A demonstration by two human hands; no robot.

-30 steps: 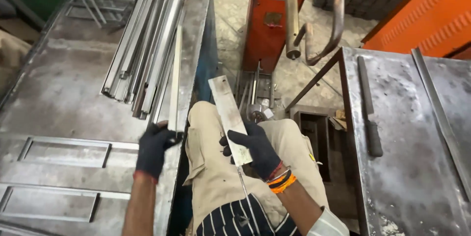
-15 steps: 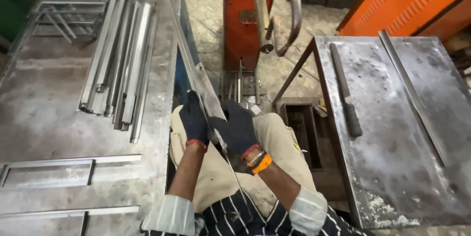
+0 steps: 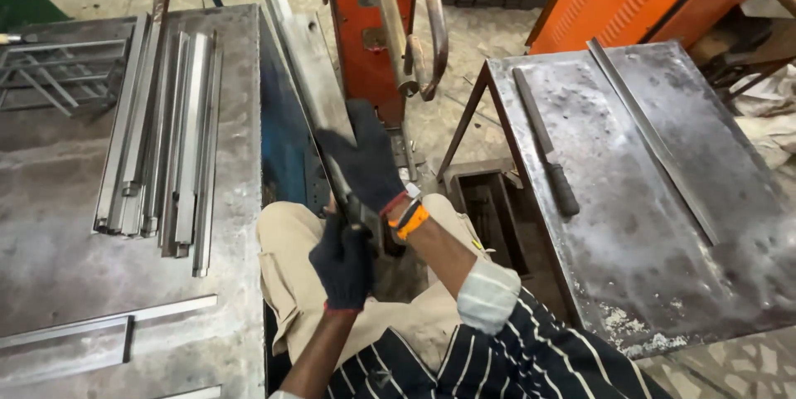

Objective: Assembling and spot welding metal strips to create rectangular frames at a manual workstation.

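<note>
Both gloved hands grasp a long metal strip (image 3: 308, 59) that slants from the lap toward the far left, the right hand (image 3: 363, 159) above the left hand (image 3: 342, 260), between the two metal tables.

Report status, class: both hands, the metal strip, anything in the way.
Left hand and right hand both gripping the long metal strip. Strip angled up toward the orange machine. Nothing blocking it.

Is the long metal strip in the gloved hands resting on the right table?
No, the metal strip is held up by both gloved hands, left hand and right hand, between the two tables.
</note>
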